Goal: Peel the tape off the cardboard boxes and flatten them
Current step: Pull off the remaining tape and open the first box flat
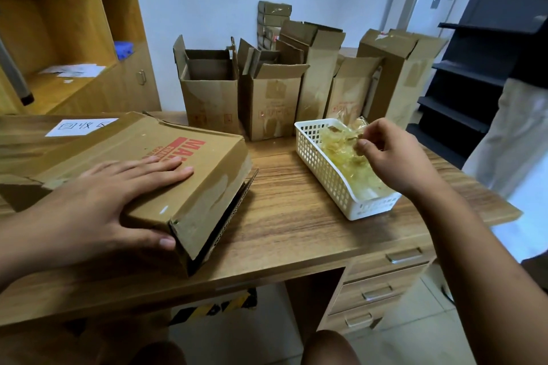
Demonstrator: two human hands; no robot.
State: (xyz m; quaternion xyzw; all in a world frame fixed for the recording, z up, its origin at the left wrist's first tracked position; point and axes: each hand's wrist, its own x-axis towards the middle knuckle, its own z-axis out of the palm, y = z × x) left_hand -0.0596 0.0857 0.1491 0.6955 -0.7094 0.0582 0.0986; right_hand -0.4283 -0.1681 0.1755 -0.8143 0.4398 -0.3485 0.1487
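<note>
Tape [354, 131], clear crumpled strip, pinched in right hand [394, 157] fingers over white slotted plastic basket [329, 178] at 2 o'clock. Left hand [118, 195], fingers spread, flat on brown cardboard box [184, 175] lying at 9 o'clock on worktop [296, 216]. Advice: shake sticky strip loose inside basket, keep box pinned.

The left hand [112, 195] covers part of the red print on the flattened box [184, 175], so the word cannot be read. The box's far left runs past the frame edge. A standing person [516, 127] is cut off at right.
</note>
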